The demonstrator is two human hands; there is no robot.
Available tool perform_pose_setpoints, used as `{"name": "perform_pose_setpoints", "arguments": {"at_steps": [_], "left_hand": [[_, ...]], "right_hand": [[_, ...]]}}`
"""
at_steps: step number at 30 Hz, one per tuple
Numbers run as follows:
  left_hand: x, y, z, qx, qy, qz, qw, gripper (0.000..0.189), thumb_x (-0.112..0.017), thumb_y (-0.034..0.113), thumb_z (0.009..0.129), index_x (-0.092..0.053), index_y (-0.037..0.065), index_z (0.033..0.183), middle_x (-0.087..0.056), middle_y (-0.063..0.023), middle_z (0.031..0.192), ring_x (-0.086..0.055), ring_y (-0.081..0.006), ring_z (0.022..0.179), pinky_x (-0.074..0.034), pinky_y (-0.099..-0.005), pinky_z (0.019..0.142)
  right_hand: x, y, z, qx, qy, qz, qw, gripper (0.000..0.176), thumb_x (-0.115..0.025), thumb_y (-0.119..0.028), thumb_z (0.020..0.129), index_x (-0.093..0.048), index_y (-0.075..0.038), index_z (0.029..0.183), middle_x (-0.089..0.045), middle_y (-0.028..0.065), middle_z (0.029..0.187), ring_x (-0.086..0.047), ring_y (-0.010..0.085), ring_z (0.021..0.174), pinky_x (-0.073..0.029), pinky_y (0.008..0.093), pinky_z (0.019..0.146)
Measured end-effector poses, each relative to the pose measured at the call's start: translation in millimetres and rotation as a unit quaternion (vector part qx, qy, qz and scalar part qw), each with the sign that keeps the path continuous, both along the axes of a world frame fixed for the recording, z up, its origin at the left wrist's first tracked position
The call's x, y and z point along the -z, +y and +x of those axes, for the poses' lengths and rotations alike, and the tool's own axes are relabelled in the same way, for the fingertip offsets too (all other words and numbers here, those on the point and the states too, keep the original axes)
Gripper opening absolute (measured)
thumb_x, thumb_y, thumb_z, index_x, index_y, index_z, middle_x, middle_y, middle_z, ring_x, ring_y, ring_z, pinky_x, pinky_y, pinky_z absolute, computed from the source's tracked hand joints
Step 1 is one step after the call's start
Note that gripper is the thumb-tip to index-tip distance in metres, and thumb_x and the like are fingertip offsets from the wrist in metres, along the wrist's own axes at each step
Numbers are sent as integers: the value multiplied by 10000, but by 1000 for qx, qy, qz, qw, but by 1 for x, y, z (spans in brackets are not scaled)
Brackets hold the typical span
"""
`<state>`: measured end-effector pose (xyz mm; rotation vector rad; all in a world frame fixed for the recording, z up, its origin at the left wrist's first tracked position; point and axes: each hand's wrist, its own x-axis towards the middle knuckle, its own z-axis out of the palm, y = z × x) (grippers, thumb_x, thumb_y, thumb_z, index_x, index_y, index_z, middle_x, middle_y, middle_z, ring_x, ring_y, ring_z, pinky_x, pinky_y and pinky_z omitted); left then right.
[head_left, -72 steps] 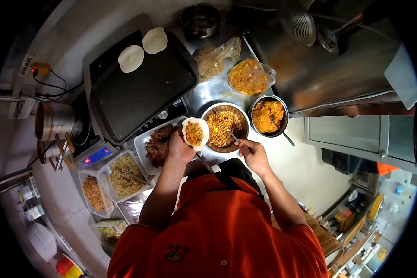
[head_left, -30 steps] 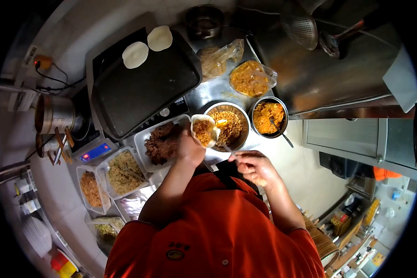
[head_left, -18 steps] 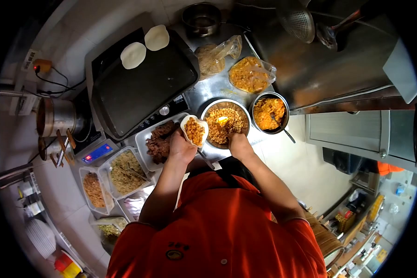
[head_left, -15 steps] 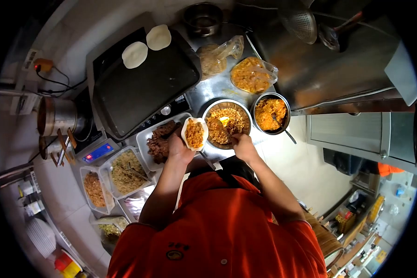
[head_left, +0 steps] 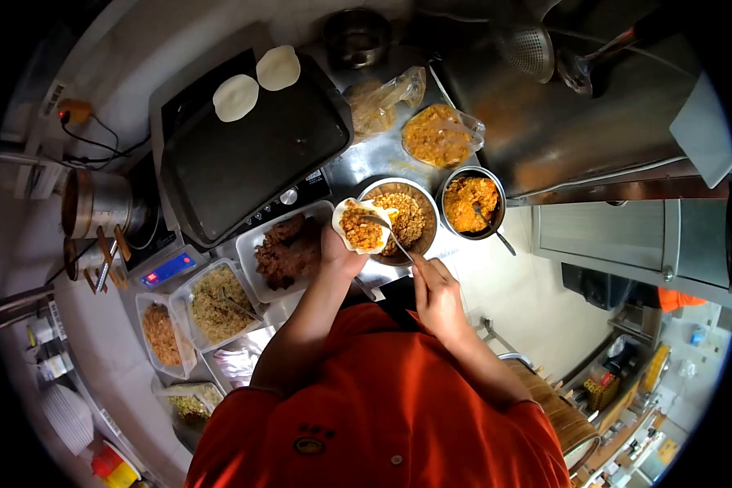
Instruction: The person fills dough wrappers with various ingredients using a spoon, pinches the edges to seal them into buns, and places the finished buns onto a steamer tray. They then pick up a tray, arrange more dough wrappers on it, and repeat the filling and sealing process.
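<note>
Metal spoon gripped in right hand; left hand cups filled wrapper; bowl, wrapper's three o'clock; griddle, ten o'clock.

I'm standing in a kitchen, and it plainly shows — from the red-shirted person at work, a black rectangular griddle lies at eleven o'clock, a round silver steel pot at ten, clear rectangular plastic food tubs at nine, a shiny steel counter at twelve — and a perforated silver metal strainer at one.
</note>
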<state>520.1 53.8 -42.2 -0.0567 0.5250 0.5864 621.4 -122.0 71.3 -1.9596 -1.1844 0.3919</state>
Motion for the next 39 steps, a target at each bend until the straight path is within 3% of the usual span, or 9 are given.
{"name": "perform_pose_setpoints", "arguments": {"at_steps": [3, 5, 10, 17, 21, 27, 32, 37, 39], "left_hand": [[-19, -8, 9, -17, 42, -16, 999, 432, -364, 324, 1058, -636, 40, 1237, -659, -144, 1260, -624, -296, 1192, -492, -475, 1056], [-25, -11, 16, -12, 43, 2, 999, 376, -413, 297, 1039, -660, 50, 1178, -673, -139, 1236, -633, -317, 1152, -500, -498, 1031], [-33, -11, 13, -14, 21, -48, 999, 436, -378, 370, 1022, -674, 71, 1135, -693, -166, 1141, -653, -373, 1077, -511, -593, 977], [-37, -14, 13, 5, -39, -40, 998, 480, -355, 349, 1027, -594, 4, 1259, -658, -175, 1185, -658, -357, 1067, -554, -538, 930], [-42, -17, 18, 22, -32, -19, 999, 426, -417, 340, 1016, -655, 6, 1132, -689, -192, 1071, -667, -345, 994, -546, -497, 935], [-44, -17, 8, 7, 19, 5, 1000, 431, -411, 360, 1040, -651, 25, 1165, -676, -167, 1192, -660, -330, 1080, -526, -485, 992], [-6, -12, -20, -37, 47, -17, 998, 394, -388, 338, 1050, -658, 89, 1193, -666, -85, 1251, -616, -273, 1194, -457, -472, 1084], [-37, -22, -25, -35, 52, -22, 998, 401, -375, 332, 1054, -640, 92, 1234, -661, -86, 1263, -618, -271, 1198, -470, -461, 1074], [-52, -28, -25, -34, 45, -21, 998, 412, -376, 343, 1058, -631, 82, 1249, -656, -97, 1273, -618, -279, 1199, -477, -464, 1069]], "right_hand": [[5, -12, -3, 27, 137, -6, 990, 206, -575, -33, 1014, -694, 32, 1170, -613, 98, 751, -566, 146, 607, -468, 302, 558], [23, -17, 2, 102, 598, -98, 789, 207, -541, -44, 1025, -701, 32, 1132, -572, 50, 695, -463, 96, 493, -337, 247, 441], [-19, -14, 30, 71, 793, -95, 598, 224, -550, -85, 1026, -653, 105, 1088, -414, -36, 657, -303, 27, 491, -200, 189, 412], [-20, -17, 52, 66, 823, -145, 545, 248, -519, -105, 1033, -622, 93, 1141, -419, -20, 681, -301, 18, 506, -206, 167, 378], [-15, -5, 37, 88, 680, -165, 709, 256, -570, -117, 1020, -629, 100, 1141, -414, -20, 681, -310, 25, 506, -214, 165, 387], [-4, -17, 56, 45, 844, -137, 517, 232, -515, -66, 1030, -653, 90, 1132, -502, 0, 687, -340, 29, 512, -221, 179, 407], [103, -25, 60, 66, 265, -163, 948, 274, -512, -16, 984, -714, -2, 1167, -671, 111, 791, -576, 241, 581, -459, 304, 552], [75, 5, 38, -37, -166, -23, 985, 264, -692, -82, 939, -725, -10, 1191, -751, 181, 945, -706, 350, 782, -559, 330, 768], [42, 22, 18, -8, 88, -6, 996, 241, -703, -96, 948, -726, 20, 1158, -758, 160, 948, -712, 270, 793, -562, 318, 749]]}}
